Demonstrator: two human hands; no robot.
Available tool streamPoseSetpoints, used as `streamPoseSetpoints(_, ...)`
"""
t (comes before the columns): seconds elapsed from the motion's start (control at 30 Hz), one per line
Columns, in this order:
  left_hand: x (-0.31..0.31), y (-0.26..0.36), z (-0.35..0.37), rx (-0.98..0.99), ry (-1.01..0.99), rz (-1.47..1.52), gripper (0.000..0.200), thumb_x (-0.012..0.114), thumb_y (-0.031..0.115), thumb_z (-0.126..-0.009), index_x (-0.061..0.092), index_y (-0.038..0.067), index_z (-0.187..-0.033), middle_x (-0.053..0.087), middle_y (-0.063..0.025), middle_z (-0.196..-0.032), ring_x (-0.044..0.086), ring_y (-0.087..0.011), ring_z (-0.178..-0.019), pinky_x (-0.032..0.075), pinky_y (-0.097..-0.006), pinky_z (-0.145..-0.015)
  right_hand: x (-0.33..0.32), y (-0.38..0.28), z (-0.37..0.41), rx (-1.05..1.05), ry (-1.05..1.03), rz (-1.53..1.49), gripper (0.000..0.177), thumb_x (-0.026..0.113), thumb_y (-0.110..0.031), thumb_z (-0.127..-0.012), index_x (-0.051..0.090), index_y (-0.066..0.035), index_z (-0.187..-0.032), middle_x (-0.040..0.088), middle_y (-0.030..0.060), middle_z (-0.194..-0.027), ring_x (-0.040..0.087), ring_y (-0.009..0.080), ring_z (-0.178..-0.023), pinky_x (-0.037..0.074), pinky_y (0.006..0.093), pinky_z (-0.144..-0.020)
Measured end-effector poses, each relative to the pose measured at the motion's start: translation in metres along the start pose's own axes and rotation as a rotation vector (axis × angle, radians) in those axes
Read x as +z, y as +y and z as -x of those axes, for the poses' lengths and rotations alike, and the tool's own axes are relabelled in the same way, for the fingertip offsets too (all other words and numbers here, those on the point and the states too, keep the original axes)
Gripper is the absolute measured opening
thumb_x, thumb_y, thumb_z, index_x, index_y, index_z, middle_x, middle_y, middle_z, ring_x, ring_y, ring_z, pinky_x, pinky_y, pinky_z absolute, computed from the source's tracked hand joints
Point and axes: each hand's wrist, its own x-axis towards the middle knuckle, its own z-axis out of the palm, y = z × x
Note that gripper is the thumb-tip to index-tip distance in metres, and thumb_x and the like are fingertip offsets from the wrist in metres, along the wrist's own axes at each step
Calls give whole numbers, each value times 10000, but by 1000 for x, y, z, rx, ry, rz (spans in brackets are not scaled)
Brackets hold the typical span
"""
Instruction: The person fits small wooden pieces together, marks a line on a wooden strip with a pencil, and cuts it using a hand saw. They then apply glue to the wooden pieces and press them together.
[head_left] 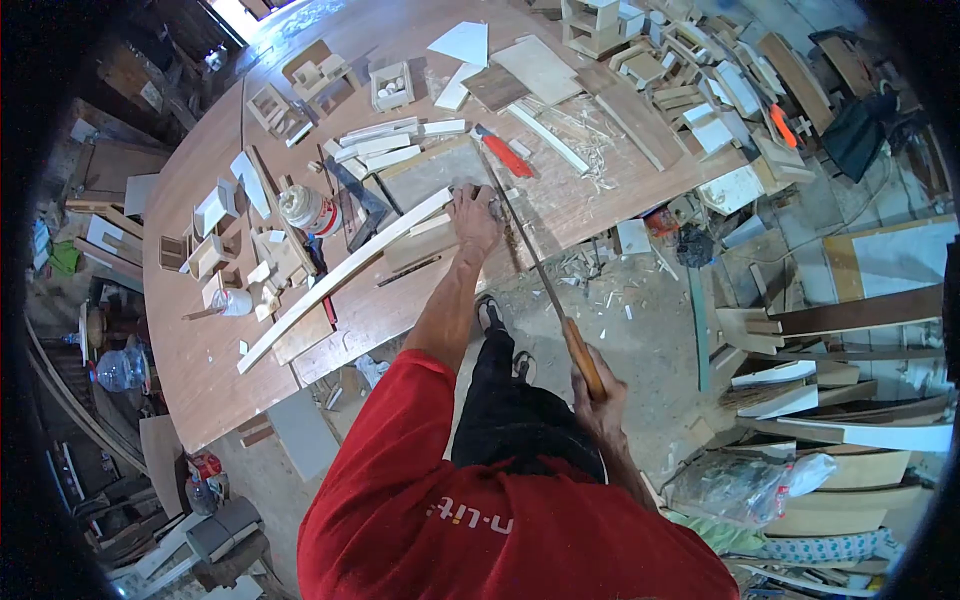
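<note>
My left hand (474, 218) is closed over the right end of a long pale wooden strip (345, 278), which slants across the table's front part. A wider short board (428, 240) lies under the strip beside that hand. My right hand (602, 392) grips the orange-brown wooden handle of a hand saw (548, 283). The saw's narrow blade runs up past the fingers of my left hand, right at the strip's end. Beyond that hand lies a flat grey board (436, 175), and a red-handled tool (503, 152) rests to its right.
The wooden table (200, 400) carries a white glue tub (308, 210), a dark metal square (368, 225), stacked wood strips (378, 145), shavings (598, 160) and small wooden boxes (390, 86). Offcuts litter the floor. Boards (860, 320) and a plastic bag (735, 490) lie at the right.
</note>
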Motion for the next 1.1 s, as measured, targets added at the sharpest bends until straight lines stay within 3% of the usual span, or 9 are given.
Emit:
streamPoseSetpoints(0.07, 8, -6, 1, 8, 24, 1, 439, 771, 157, -575, 605, 178, -980, 499, -86, -1090, 438, -314, -1099, 351, -475, -907, 9, 2, -15, -110, 28, 73, 396, 610, -38, -850, 551, -21, -1242, 668, 179, -1017, 669, 160, -815, 517, 276, -679)
streamPoseSetpoints(0.33, -3, 2, 6, -7, 21, 26, 428, 741, 119, -568, 602, 163, -971, 503, -85, -1092, 439, -316, -1090, 352, -470, -898, -9, -1, 24, 175, -17, -81, 372, 606, -76, -867, 556, -22, -1232, 668, 172, -981, 657, 168, -775, 506, 272, -710)
streamPoseSetpoints(0.37, -4, 2, 4, 2, 22, 22, 385, 743, 137, -599, 613, 162, -960, 502, -90, -1087, 440, -316, -1084, 356, -470, -899, -4, 2, 15, 172, -14, -79, 372, 606, -76, -867, 556, -22, -1232, 668, 172, -981, 657, 168, -775, 506, 272, -710)
streamPoseSetpoints(0.43, 0, -1, 1, 2, 7, 20, 383, 741, 137, -599, 613, 160, -960, 502, -92, -1090, 439, -315, -1084, 354, -469, -896, 11, 3, -14, -81, 13, 96, 370, 600, -90, -878, 560, -31, -1242, 678, 149, -968, 642, 144, -772, 507, 266, -721)
streamPoseSetpoints(0.53, -2, 1, 3, 12, 21, 11, 370, 731, 135, -606, 616, 156, -957, 502, -96, -1095, 437, -316, -1084, 352, -467, -887, 15, 0, -26, 112, -86, 10, 377, 602, -101, -879, 558, -43, -1250, 676, 160, -960, 647, 144, -768, 510, 270, -720)
streamPoseSetpoints(0.63, -1, 3, 4, 5, 55, 16, 364, 725, 131, -611, 618, 155, -958, 502, -100, -1096, 435, -316, -1084, 350, -465, -882, 2, 11, 8, -4, 18, -51, 382, 606, -120, -879, 552, -49, -1250, 661, 182, -940, 653, 154, -728, 513, 280, -677)
streamPoseSetpoints(0.73, 0, 0, 6, 4, 44, 10, 370, 727, 131, -613, 618, 153, -966, 500, -102, -1097, 433, -314, -1086, 349, -460, -885, -4, 7, 20, 89, -7, -38, 380, 608, -110, -880, 549, -36, -1248, 662, 182, -946, 647, 156, -706, 513, 285, -657)
streamPoseSetpoints(0.83, 1, 0, 3, 15, 28, 10, 361, 726, 135, -619, 620, 150, -964, 499, -98, -1097, 431, -311, -1089, 349, -454, -891, 14, 3, -17, -26, -3, 12, 376, 604, -104, -886, 555, -26, -1250, 680, 163, -940, 635, 132, -705, 514, 280, -663)
streamPoseSetpoints(1.1, 5, -4, 3, 7, 50, 52, 364, 733, 122, -598, 625, 155, -944, 514, -77, -1071, 438, -310, -1085, 352, -445, -893, -5, 2, 21, 121, -25, -42, 383, 613, -79, -866, 550, -10, -1238, 667, 181, -940, 646, 160, -674, 515, 285, -648)
